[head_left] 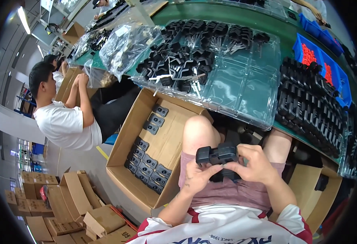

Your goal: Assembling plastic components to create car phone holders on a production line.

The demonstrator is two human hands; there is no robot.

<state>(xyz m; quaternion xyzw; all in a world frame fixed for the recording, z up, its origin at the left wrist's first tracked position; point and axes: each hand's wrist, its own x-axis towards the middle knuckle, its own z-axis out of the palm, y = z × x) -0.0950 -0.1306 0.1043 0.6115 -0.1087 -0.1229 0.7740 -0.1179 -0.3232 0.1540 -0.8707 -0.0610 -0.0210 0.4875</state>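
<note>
Above my lap, both hands grip one black plastic part (223, 152), a blocky moulded piece with a rounded lobe at its left end. My left hand (199, 174) closes on its left and lower side, thumb pressed against the front. My right hand (252, 163) is wrapped round its right side, the thumb meeting the other near the middle. Beneath it shows more black material, partly hidden by my fingers. Left of my knees stands an open cardboard box (178, 118) with several flat dark grey parts (148, 164) laid in rows.
On the green bench, a clear plastic tray (247, 89) holds black parts with metal pins. Stacked black parts (308, 110) and blue bins (341, 83) of red pieces are at right. Another box (306, 191) stands by my right leg. A co-worker (64, 105) sits at left, near cartons (70, 195).
</note>
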